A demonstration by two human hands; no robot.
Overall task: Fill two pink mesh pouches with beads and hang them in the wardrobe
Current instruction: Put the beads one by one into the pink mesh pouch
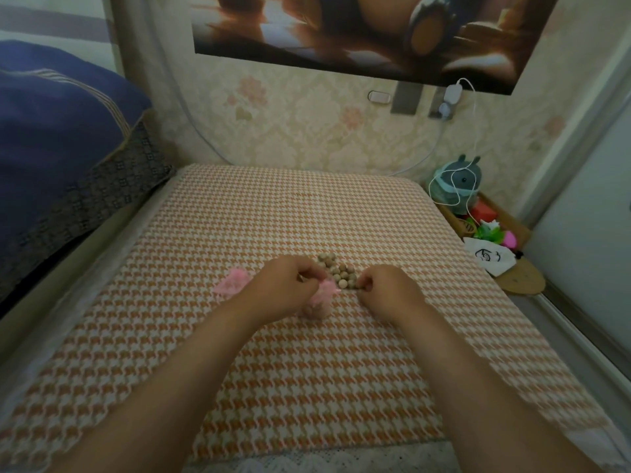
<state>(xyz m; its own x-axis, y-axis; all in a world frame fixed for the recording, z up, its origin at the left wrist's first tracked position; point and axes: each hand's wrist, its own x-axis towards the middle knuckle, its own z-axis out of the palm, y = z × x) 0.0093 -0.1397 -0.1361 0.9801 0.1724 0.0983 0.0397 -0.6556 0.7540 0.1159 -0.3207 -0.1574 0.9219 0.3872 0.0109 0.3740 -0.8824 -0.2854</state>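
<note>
Pink mesh, an empty pouch (233, 283), is lying flat on the houndstooth cloth (307, 387), just left of the left hand (286, 285); that hand's curled fingers are pinching the gathered neck of a bead-filled pouch (319, 303); loose beads (338, 273) are sitting just beyond it; the right hand (386, 288) is curling its fingertips at the pile's right edge, whether around a bead I cannot tell.

Orange-and-white houndstooth cloth (307, 387), centre and lower frame. Navy blanket (58, 131), upper left. Poster (341, 32), top, on floral wallpaper (307, 131). White charger (452, 93) with cable (475, 124), upper right. Grey-green plush toy (459, 186) and white face-printed bag (490, 257), right edge.
</note>
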